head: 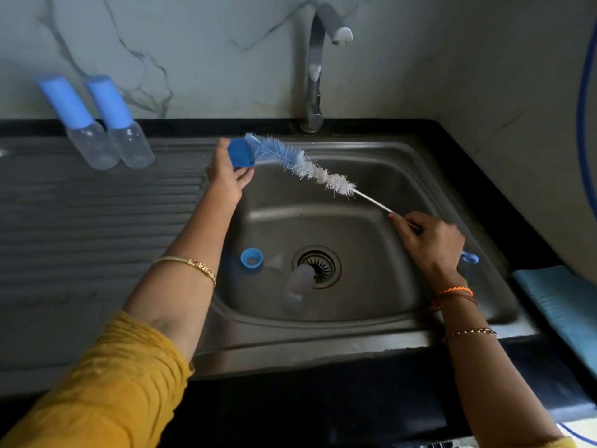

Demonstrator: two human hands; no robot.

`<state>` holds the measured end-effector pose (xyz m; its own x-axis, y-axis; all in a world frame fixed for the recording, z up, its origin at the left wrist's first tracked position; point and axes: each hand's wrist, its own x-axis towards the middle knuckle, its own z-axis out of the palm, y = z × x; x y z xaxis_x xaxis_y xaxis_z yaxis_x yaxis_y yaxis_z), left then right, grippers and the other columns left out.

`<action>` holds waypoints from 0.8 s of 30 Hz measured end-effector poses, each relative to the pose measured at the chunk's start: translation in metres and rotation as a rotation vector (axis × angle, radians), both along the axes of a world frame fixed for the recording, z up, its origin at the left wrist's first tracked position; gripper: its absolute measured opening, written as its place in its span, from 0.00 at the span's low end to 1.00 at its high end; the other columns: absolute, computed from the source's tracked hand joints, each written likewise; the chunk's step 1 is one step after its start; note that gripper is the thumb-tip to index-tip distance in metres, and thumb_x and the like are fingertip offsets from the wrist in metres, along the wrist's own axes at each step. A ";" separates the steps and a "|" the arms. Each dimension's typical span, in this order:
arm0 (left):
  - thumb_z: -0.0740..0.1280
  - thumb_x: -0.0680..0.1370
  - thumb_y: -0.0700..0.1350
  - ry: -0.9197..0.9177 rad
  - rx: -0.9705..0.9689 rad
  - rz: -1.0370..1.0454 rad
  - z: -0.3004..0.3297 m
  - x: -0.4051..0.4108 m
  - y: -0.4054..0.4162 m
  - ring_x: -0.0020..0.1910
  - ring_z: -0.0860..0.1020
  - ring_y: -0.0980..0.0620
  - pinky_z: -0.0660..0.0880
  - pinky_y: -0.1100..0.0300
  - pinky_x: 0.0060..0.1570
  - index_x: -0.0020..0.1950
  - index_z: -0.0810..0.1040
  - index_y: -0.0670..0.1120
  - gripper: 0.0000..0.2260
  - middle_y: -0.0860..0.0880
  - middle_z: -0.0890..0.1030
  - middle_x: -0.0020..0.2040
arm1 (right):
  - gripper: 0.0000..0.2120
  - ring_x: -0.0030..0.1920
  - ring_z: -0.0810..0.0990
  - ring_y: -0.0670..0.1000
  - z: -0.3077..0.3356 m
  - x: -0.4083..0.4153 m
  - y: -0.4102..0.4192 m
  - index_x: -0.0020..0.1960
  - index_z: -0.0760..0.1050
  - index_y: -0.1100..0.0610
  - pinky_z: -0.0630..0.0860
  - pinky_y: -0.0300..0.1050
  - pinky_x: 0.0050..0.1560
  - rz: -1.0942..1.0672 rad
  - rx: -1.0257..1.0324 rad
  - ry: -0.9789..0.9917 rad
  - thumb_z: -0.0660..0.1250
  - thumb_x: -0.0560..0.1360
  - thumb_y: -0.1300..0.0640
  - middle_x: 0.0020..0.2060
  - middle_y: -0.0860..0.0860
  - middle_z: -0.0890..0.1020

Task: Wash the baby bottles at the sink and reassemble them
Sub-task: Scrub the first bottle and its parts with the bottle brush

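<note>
My left hand (226, 177) holds a blue bottle cap (240, 152) over the left side of the steel sink (420, 176). My right hand (431, 244) grips the thin handle of a long blue-and-white bottle brush (303, 163), whose bristle tip reaches the cap. On the sink floor lie a blue screw ring (251, 260), a clear nipple (275, 262) and a clear bottle body (298, 286) beside the drain (318, 266). Two assembled bottles with blue caps (97, 121) stand on the drainboard at the back left.
The tap (318, 69) rises behind the basin with no water running. A ribbed steel drainboard (97, 221) spreads to the left. A light blue cloth (562, 305) lies on the dark counter at the right. A blue hose (583, 108) curves along the right edge.
</note>
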<state>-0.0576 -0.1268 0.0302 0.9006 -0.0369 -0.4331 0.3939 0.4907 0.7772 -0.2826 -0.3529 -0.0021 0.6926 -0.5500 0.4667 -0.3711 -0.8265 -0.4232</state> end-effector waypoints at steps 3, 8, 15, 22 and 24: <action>0.62 0.76 0.48 -0.028 -0.080 -0.024 0.008 -0.005 0.005 0.48 0.77 0.48 0.76 0.56 0.45 0.55 0.70 0.42 0.12 0.44 0.75 0.49 | 0.12 0.38 0.82 0.60 0.002 -0.003 0.004 0.39 0.81 0.57 0.70 0.44 0.36 0.037 -0.071 -0.090 0.68 0.74 0.49 0.34 0.55 0.83; 0.61 0.75 0.51 -0.001 -0.155 0.031 0.023 -0.003 0.010 0.39 0.73 0.51 0.71 0.61 0.34 0.49 0.70 0.44 0.12 0.46 0.73 0.45 | 0.12 0.36 0.81 0.58 0.002 -0.003 0.003 0.38 0.81 0.57 0.73 0.46 0.34 0.089 -0.065 -0.115 0.68 0.74 0.50 0.32 0.55 0.83; 0.63 0.75 0.48 -0.176 0.167 -0.060 0.031 -0.007 -0.003 0.49 0.74 0.49 0.71 0.63 0.36 0.48 0.72 0.51 0.04 0.48 0.73 0.52 | 0.16 0.35 0.81 0.60 0.002 0.002 0.021 0.37 0.79 0.58 0.69 0.44 0.30 0.046 -0.105 -0.108 0.65 0.75 0.46 0.32 0.56 0.82; 0.61 0.75 0.45 -0.289 0.006 -0.062 0.037 -0.009 0.004 0.47 0.73 0.48 0.75 0.54 0.43 0.43 0.72 0.51 0.02 0.48 0.70 0.51 | 0.23 0.26 0.71 0.52 0.001 0.013 0.058 0.28 0.69 0.57 0.62 0.39 0.28 0.083 0.655 0.293 0.63 0.75 0.43 0.24 0.53 0.72; 0.60 0.72 0.46 -0.392 -0.188 -0.110 0.046 -0.009 0.009 0.39 0.74 0.50 0.74 0.55 0.43 0.43 0.72 0.49 0.03 0.49 0.71 0.43 | 0.25 0.17 0.58 0.44 0.006 0.018 0.059 0.24 0.64 0.54 0.53 0.33 0.19 0.253 1.237 0.509 0.61 0.76 0.44 0.18 0.47 0.62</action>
